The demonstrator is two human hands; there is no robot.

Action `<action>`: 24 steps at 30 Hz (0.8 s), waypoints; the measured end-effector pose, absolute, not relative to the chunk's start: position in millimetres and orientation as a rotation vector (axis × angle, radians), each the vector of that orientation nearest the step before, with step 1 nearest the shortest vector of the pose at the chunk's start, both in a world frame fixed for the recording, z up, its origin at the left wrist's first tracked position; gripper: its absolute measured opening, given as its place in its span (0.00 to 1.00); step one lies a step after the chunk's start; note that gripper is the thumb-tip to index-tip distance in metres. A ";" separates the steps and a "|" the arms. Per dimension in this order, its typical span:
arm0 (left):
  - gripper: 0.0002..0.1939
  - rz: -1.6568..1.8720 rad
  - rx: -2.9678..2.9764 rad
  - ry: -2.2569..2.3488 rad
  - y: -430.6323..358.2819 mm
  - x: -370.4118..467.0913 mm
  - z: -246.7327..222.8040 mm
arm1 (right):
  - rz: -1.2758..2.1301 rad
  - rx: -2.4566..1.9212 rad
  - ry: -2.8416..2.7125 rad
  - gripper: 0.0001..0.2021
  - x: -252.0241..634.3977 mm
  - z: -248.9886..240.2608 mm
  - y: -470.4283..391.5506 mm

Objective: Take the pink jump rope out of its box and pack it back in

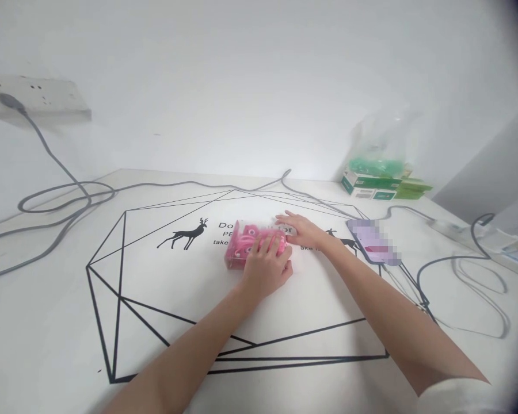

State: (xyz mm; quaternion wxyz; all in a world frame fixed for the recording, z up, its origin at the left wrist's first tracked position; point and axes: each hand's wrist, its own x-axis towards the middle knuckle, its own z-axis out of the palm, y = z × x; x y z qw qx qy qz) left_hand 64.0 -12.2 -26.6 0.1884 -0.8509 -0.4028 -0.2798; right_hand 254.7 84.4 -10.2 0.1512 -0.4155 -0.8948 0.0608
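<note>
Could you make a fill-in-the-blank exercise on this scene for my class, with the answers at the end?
The left hand lies on a transparent plastic box with ____ contents.
The flat phone with a purple screen lies to the ____ of the box.
The black printed deer on the left has ____ on its head.
Missing words: pink; right; antlers.

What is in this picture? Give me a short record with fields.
left hand: on top of the pink pack
right hand: fingers spread, at the pack's right end
surface: white table, black deer and line print
right side: phone, cable
back right: clear bag on boxes
wall, left: socket strip, one plug in
</note>
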 end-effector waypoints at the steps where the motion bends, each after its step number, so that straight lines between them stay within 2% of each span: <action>1: 0.12 -0.784 -2.394 -1.135 -11.9 64.0 -27.2 | 0.105 -1.218 -2.535 0.24 255.0 -13.1 82.7; 4: 0.12 -0.769 -2.399 -1.132 -11.5 63.8 -28.2 | -0.065 -1.301 -2.424 0.18 256.6 -23.0 73.8; 8: 0.13 -0.768 -2.393 -1.121 -11.8 64.2 -27.9 | -0.103 -1.446 -2.298 0.15 256.3 -33.3 52.7; 14: 0.12 -0.787 -2.380 -1.105 -11.6 64.9 -26.8 | -0.006 -1.525 -2.243 0.21 249.2 -37.4 15.5; 24: 0.17 -0.807 -2.473 -1.032 -11.3 64.2 -21.9 | 0.226 -1.360 -2.341 0.28 249.3 -35.8 8.1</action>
